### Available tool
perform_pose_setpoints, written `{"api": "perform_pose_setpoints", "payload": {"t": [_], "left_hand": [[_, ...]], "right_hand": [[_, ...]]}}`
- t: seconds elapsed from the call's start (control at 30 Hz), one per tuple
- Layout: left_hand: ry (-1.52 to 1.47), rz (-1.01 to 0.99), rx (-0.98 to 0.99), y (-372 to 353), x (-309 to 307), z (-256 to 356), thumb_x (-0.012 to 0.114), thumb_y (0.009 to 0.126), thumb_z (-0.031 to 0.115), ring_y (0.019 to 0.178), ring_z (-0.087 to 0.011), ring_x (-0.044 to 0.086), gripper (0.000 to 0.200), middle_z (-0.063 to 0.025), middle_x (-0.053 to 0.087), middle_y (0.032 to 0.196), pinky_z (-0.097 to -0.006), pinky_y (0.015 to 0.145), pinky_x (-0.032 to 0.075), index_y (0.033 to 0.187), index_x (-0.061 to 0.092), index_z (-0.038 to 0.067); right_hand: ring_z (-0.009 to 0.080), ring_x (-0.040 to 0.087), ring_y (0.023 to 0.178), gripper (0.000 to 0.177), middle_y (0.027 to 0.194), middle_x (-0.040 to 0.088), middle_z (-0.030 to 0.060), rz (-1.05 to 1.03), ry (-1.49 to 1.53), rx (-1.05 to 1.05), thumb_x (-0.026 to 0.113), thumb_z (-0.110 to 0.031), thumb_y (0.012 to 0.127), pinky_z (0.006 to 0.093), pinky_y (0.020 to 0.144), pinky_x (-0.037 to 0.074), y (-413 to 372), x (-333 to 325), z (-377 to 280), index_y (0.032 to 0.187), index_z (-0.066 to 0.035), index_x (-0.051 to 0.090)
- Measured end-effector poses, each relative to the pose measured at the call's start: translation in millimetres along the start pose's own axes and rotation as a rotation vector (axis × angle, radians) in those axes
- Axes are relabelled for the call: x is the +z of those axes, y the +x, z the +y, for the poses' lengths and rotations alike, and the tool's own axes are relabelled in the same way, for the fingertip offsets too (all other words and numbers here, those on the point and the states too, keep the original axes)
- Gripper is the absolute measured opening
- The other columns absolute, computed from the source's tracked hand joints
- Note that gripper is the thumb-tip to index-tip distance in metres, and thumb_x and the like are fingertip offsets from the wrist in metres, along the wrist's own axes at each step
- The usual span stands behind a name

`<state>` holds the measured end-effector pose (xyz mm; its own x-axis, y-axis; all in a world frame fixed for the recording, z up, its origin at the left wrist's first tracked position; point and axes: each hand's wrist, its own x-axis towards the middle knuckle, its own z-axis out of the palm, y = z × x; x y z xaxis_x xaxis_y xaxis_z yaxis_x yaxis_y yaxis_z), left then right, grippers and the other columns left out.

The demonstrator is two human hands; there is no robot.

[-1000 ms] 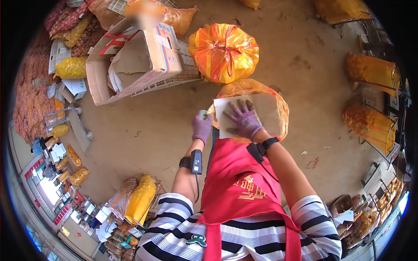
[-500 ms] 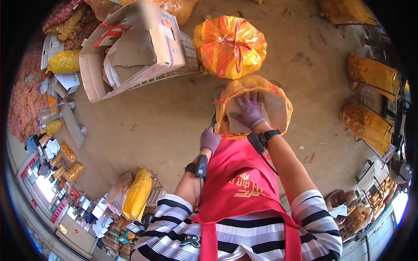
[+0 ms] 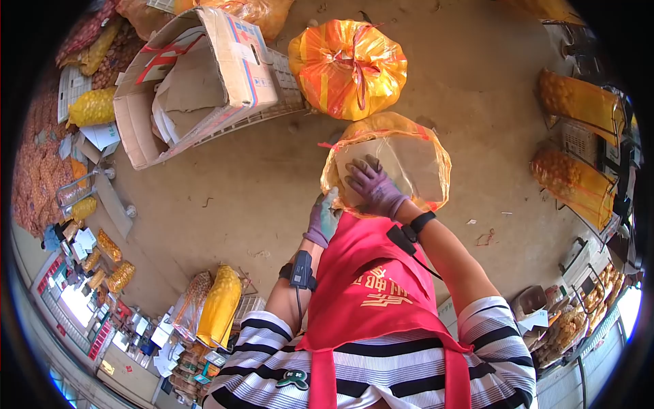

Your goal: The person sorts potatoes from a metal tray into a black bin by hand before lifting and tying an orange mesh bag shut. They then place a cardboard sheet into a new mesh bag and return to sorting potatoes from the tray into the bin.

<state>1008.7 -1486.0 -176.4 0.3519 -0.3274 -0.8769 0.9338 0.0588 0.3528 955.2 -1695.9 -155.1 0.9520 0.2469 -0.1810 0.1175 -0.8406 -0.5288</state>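
Observation:
An orange mesh bag (image 3: pixel 443 163) stands with its mouth open in front of the red apron, and a flat piece of cardboard (image 3: pixel 409 158) lies inside its opening. Gloved in purple, my right hand (image 3: pixel 373 185) rests on the cardboard with its fingers spread. At the bag's left rim is my left hand (image 3: pixel 323 217), gloved in purple and pale green; its fingers are raised beside the rim, apart, with nothing visible in them. Just beyond the open bag sits a full orange bag (image 3: pixel 347 68) tied with red string.
A large cardboard box (image 3: pixel 235 68) holding cardboard pieces rests on a plastic crate (image 3: pixel 283 82) at upper left. Filled yellow bags (image 3: pixel 575 184) stand on racks at right. Another yellow bag (image 3: pixel 219 307) stands at lower left, near a pile of net sacks (image 3: pixel 44 170).
My right hand has moved left across the cardboard. My left hand has turned and its fingers have opened beside the rim. The bag's mouth is spread wider, and the view has shifted slightly.

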Motion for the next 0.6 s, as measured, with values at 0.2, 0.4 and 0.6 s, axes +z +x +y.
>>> {"api": "perform_pose_setpoints", "payload": {"t": [0.2, 0.4, 0.6], "left_hand": [[-0.231, 0.161, -0.089, -22.4, 21.5, 16.5, 0.062, 0.086, 0.046, 0.119, -0.0192, 0.045, 0.056, -0.0037, 0.048, 0.128, -0.0352, 0.104, 0.036, 0.128, 0.049, 0.012], [0.212, -0.009, 0.162, -9.8, 18.8, -2.5, 0.064, 0.089, 0.024, 0.103, -0.0147, 0.056, 0.034, -0.0028, 0.059, 0.111, -0.0329, 0.093, 0.045, 0.118, 0.054, 0.010], [0.007, 0.069, 0.060, -14.4, 25.3, -10.6, 0.058, 0.086, 0.007, 0.091, -0.0114, 0.058, 0.012, -0.0005, 0.060, 0.094, -0.0304, 0.083, 0.048, 0.097, 0.059, 0.013]], "right_hand": [[0.0372, 0.041, 0.125, 0.053, 0.131, 0.048, 0.0162, 0.577, 0.076, 0.471, 0.074, -0.024, 0.071, 0.0504, 0.104, 0.033, -38.5, -52.1, 15.2, 0.118, -0.009, 0.056], [0.0361, 0.051, 0.111, 0.055, 0.117, 0.056, 0.0161, 0.807, 0.003, 0.726, 0.079, -0.025, 0.066, 0.0469, 0.094, 0.041, -66.8, -87.1, 45.8, 0.113, -0.006, 0.058], [0.0339, 0.064, 0.096, 0.049, 0.104, 0.067, 0.0166, 0.121, 0.737, 0.536, 0.075, -0.029, 0.075, 0.0400, 0.085, 0.050, -14.9, -18.9, -18.4, 0.115, -0.005, 0.059]]}}
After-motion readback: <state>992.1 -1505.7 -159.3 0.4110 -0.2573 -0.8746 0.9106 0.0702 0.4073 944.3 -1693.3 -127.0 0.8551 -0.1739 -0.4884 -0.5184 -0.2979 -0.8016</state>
